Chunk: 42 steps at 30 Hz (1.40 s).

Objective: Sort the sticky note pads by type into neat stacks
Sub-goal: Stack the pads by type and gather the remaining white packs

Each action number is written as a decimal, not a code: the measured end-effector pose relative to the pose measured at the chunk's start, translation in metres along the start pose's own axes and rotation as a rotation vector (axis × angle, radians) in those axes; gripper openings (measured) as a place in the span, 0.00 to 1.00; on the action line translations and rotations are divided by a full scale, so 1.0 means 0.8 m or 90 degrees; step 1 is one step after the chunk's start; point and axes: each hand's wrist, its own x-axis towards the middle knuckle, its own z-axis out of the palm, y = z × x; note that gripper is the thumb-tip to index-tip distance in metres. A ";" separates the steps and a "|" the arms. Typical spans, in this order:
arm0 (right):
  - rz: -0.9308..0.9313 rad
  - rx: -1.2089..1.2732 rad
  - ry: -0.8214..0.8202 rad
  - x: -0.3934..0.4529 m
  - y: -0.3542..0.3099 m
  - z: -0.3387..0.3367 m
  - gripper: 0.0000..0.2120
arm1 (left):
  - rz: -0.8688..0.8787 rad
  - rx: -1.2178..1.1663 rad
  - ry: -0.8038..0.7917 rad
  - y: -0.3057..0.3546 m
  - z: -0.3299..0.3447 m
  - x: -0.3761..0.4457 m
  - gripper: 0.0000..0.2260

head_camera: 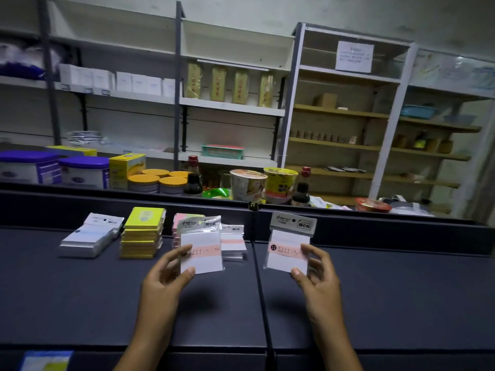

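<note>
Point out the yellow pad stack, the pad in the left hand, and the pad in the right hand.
yellow pad stack (143, 232), head view, front edge of the stack.
left-hand pad (202, 249), head view, pink band across its face.
right-hand pad (288, 250), head view, pink band across its face.

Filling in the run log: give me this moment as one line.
left hand: holds pink-banded pad | right hand: holds matching pad | stacks on shelf: white, yellow

Single head-worn view, looking forward and down, close over dark counter (80, 303), shelves (230, 108) beyond
</note>
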 end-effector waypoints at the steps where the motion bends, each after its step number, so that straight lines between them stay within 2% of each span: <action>1: 0.001 0.000 -0.006 0.004 0.002 0.007 0.25 | -0.002 0.000 0.007 -0.002 -0.003 0.005 0.19; 9: -0.012 -0.022 -0.086 0.070 0.026 0.056 0.24 | 0.032 0.017 0.059 -0.020 0.009 0.065 0.18; 20: -0.017 -0.080 -0.201 0.177 0.058 0.101 0.21 | 0.073 0.105 0.012 -0.021 0.024 0.153 0.17; 31: 0.103 -0.083 -0.266 0.167 0.094 0.130 0.18 | 0.084 0.128 0.038 -0.036 0.024 0.151 0.17; 37: 0.056 -0.214 -0.275 0.165 0.096 0.128 0.14 | 0.081 0.129 0.048 -0.034 0.022 0.145 0.17; 42: 0.000 -0.315 -0.321 0.160 0.099 0.128 0.13 | 0.085 0.131 0.045 -0.033 0.022 0.140 0.17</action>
